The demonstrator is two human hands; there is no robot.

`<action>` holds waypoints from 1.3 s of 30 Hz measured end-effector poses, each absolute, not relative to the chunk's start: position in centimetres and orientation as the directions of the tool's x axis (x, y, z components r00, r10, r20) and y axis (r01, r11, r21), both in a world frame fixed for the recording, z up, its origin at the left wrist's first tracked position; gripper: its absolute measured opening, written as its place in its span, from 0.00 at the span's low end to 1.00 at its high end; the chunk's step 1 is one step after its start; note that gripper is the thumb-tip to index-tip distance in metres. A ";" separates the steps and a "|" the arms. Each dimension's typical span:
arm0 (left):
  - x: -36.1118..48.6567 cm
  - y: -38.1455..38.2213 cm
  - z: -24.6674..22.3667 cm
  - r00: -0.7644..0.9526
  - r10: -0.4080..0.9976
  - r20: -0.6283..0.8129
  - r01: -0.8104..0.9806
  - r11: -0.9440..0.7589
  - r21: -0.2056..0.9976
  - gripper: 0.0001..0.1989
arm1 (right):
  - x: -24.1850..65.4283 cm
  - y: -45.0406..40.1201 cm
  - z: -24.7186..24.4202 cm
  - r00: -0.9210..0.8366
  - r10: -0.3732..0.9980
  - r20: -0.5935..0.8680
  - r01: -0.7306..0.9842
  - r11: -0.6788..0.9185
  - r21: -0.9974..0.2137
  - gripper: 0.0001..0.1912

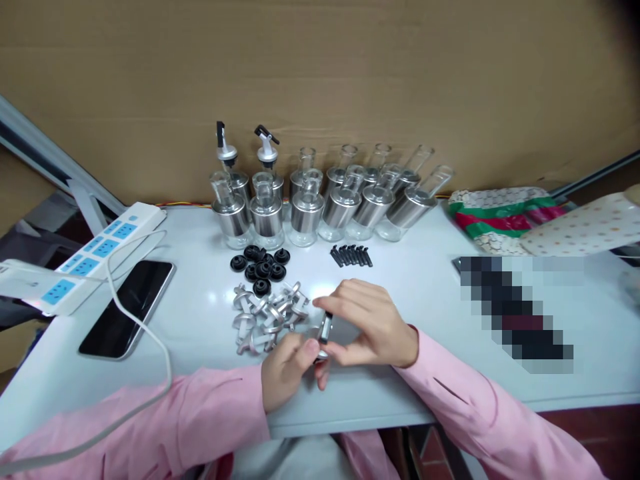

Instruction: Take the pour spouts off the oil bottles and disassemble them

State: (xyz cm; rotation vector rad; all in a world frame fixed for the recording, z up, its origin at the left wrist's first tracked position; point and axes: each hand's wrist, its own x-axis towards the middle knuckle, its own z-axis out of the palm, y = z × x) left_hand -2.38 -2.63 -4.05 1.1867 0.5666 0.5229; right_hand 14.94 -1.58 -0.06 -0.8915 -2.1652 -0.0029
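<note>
Silver spout [326, 328] sits between my two hands, over the near part of the desk [425, 287]; I see its long axis running away from me, leaning slightly right; left hand [286, 372] has its grip clamped at the base; right hand [373, 325] curls around from the right, though I cannot tell whether that grip is closed.

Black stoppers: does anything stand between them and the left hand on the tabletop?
Yes: the heap of silver spout parts lies between the left hand and the black stoppers, on the hand's side of them.
</note>
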 end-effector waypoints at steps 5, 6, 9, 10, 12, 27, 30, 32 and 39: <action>-2.4 -2.9 -3.0 0.743 0.662 -0.093 -0.113 0.262 0.959 0.31 | 14.9 -1.6 -0.2 -0.513 0.468 0.720 0.528 0.833 -0.165 0.12; -2.4 -2.8 -2.7 0.761 0.645 -0.062 -0.115 0.227 0.967 0.30 | 14.8 -1.7 -0.2 -0.519 0.459 0.721 0.515 0.841 -0.165 0.12; -2.4 -2.4 -2.1 0.816 0.577 0.040 -0.115 0.094 0.989 0.28 | 14.6 -1.7 -0.3 -0.542 0.447 0.712 0.468 0.864 -0.186 0.12; -2.4 -2.3 -2.1 0.816 0.574 0.066 -0.121 0.059 0.991 0.27 | 14.6 -1.8 -0.3 -0.537 0.446 0.716 0.451 0.869 -0.203 0.12; -2.4 -2.2 -2.4 0.787 0.613 0.074 -0.119 0.033 0.992 0.26 | 14.4 -1.8 -0.3 -0.521 0.455 0.722 0.417 0.874 -0.250 0.11; -2.5 -2.7 -3.7 0.766 0.626 -0.146 -0.075 0.314 0.947 0.26 | 15.4 -1.1 -0.2 -0.502 0.573 0.647 0.597 0.771 -0.220 0.26; -2.4 -2.8 -3.4 0.761 0.629 -0.155 -0.080 0.329 0.941 0.26 | 15.4 -1.0 -0.2 -0.531 0.556 0.639 0.589 0.785 -0.193 0.25; -2.3 -2.8 -3.3 0.765 0.625 -0.154 -0.078 0.328 0.942 0.23 | 15.4 -0.9 -0.1 -0.545 0.545 0.637 0.589 0.790 -0.171 0.24; -2.6 -2.5 -3.3 0.746 0.649 -0.148 0.124 0.084 0.989 0.09 | 14.9 -1.1 -0.5 -0.584 0.533 0.612 0.633 0.771 -0.068 0.30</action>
